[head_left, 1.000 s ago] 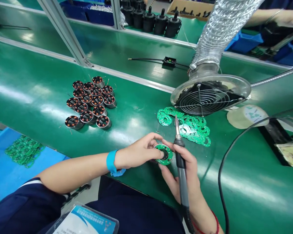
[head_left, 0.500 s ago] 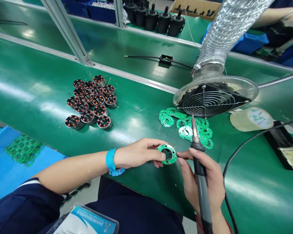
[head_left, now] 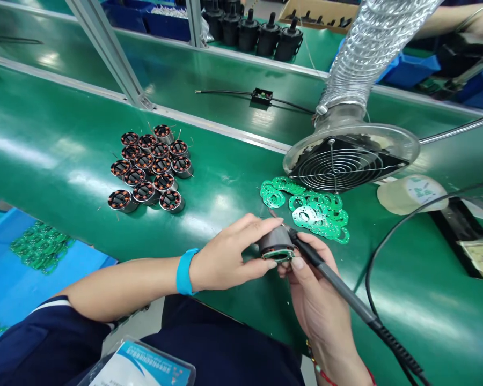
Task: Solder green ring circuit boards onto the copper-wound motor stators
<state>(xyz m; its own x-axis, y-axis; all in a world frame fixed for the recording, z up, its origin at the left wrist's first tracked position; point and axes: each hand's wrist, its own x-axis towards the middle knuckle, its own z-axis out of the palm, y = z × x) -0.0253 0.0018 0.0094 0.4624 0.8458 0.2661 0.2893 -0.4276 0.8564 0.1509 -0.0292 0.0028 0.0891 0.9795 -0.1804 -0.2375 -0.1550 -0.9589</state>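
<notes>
My left hand (head_left: 227, 256) is closed on a motor stator (head_left: 275, 239), a grey metal cylinder with copper windings. The stator is tilted so that a green ring-shaped circuit board (head_left: 280, 256) on its end faces down towards me. In my right hand (head_left: 320, 295) lies a soldering iron (head_left: 344, 289), its tip pointing up and left behind the stator. The right thumb and fingertips also touch the board's right edge. Beyond my hands, several loose green ring boards (head_left: 306, 215) lie overlapping on the green bench.
Several stators (head_left: 145, 161) stand grouped at left. A fume extractor hood (head_left: 350, 158) hangs over the loose boards. At right are a roll of clear tape (head_left: 410, 194), a black tray (head_left: 454, 230) and the iron's cable. A blue bin (head_left: 88, 268) holds more boards. Another person's arm (head_left: 446, 24) shows top right.
The stator has been turned over from board facing up to board facing down. The soldering iron has swung from nearly upright to slanting left, and my right fingers have come onto the board's edge.
</notes>
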